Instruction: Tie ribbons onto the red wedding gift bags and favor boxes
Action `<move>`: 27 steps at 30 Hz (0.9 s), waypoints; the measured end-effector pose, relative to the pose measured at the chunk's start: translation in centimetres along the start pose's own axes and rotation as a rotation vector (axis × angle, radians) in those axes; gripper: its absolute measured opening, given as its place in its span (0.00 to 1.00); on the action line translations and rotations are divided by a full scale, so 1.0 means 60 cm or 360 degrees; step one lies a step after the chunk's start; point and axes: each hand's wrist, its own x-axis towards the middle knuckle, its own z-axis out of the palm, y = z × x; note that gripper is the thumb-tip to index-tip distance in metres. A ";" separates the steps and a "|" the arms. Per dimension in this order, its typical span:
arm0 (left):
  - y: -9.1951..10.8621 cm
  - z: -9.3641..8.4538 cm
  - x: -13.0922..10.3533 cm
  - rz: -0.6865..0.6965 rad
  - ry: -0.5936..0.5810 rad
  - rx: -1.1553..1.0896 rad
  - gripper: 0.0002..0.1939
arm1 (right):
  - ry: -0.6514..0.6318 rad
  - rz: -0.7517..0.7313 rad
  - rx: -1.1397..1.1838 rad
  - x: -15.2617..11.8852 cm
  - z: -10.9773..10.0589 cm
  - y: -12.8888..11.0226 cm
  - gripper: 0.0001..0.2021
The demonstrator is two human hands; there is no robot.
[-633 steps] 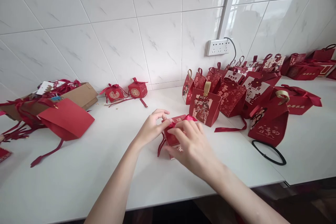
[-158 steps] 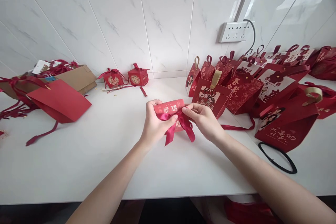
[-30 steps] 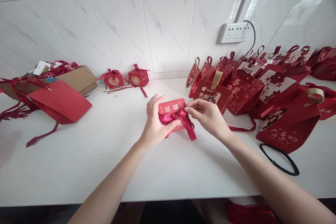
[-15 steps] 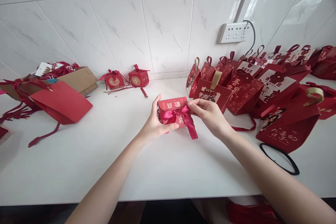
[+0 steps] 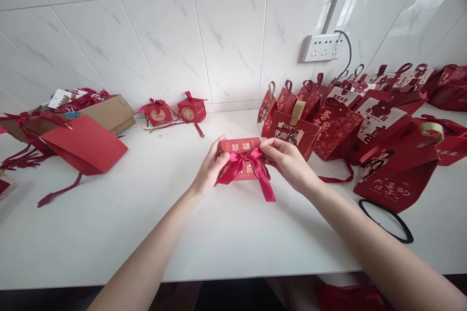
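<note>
A small red gift box [image 5: 239, 146] with gold lettering lies on the white tabletop between my hands. Across its front is a shiny crimson ribbon [image 5: 245, 156] tied in a bow, its two tails hanging down over the box and onto the table. My left hand [image 5: 211, 165] is closed at the box's left side, the thumb pressing on the bow's left loop, other fingers partly hidden behind. On the opposite side, my right hand [image 5: 286, 160] pinches the right loop between thumb and forefinger.
Several red gift bags [image 5: 337, 129] crowd the right side, beside a black ring-shaped band [image 5: 404, 228]. Two ribboned boxes [image 5: 191, 110] stand by the tiled wall. At left are a red bag [image 5: 85, 146] and a cardboard box [image 5: 122, 109] of ribbons. A power strip [image 5: 321, 47] is on the wall.
My left thumb has moved from the front of the box up to the bow's left loop. The left tail now hangs free, and the bow looks wider.
</note>
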 end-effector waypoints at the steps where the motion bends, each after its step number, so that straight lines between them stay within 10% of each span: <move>1: 0.001 0.005 0.000 0.0016 0.0076 0.0032 0.33 | -0.0001 -0.0004 0.0000 0.000 0.001 0.000 0.15; 12: -0.010 0.024 -0.005 0.0184 0.0432 0.0037 0.19 | -0.0136 0.0066 -0.0402 -0.004 0.001 0.003 0.22; 27: -0.007 0.015 -0.006 0.0398 0.0458 0.0264 0.15 | -0.0137 0.0066 -0.0163 0.011 -0.020 0.010 0.21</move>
